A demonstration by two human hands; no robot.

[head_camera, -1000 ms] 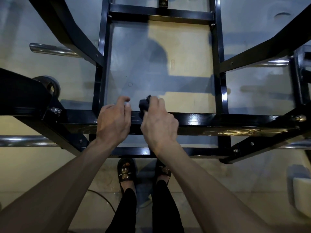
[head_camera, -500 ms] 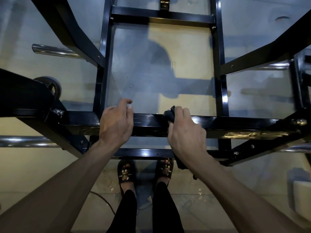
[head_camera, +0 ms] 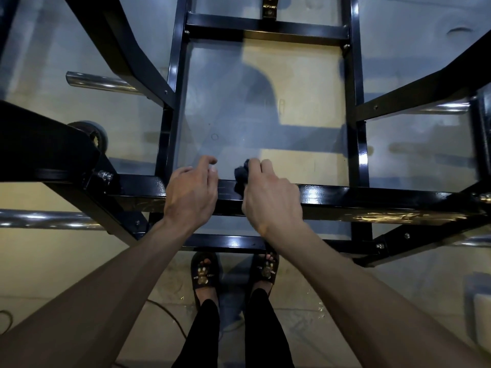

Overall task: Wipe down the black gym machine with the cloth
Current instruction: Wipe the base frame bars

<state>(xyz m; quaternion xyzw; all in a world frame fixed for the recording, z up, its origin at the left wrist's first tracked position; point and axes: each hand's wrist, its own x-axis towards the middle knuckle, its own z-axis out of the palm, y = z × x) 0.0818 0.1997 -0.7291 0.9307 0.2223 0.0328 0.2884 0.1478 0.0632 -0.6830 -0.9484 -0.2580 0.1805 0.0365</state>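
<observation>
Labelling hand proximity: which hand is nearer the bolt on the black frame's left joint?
Left. The left hand rests on the black crossbar, just right of the bolt; the right hand, holding the dark cloth, is farther right.

Two hands rest side by side on a horizontal crossbar (head_camera: 372, 197) of the gym machine, left hand (head_camera: 190, 193) left of the right hand (head_camera: 271, 200), which holds the cloth (head_camera: 241, 174), feet (head_camera: 204, 272) below.
</observation>
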